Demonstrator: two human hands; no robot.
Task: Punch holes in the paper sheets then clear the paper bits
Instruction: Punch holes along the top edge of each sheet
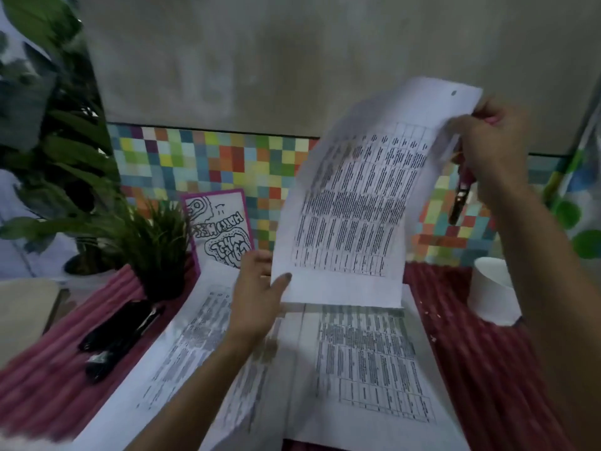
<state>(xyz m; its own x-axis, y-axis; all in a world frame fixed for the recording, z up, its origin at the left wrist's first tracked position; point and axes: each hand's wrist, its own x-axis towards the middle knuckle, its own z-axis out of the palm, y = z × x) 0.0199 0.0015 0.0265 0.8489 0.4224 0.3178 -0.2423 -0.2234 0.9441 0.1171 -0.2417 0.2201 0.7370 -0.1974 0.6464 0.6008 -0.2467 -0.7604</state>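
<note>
A printed sheet (354, 196) is held up mid-frame, the left hand (257, 297) pinching its lower corner and the right hand (494, 148) gripping a hole punch (461, 193) at its upper-right edge. Paper bits (432, 315) dot the table (487, 369) below.

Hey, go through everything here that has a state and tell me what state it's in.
held sheet: raised, curved, one hole near its top edge.
left hand: pinches the held sheet's lower corner.
right hand: grips the punch at the held sheet's top corner.
table sheets: lying flat.
paper bits: scattered on the mat.
</note>
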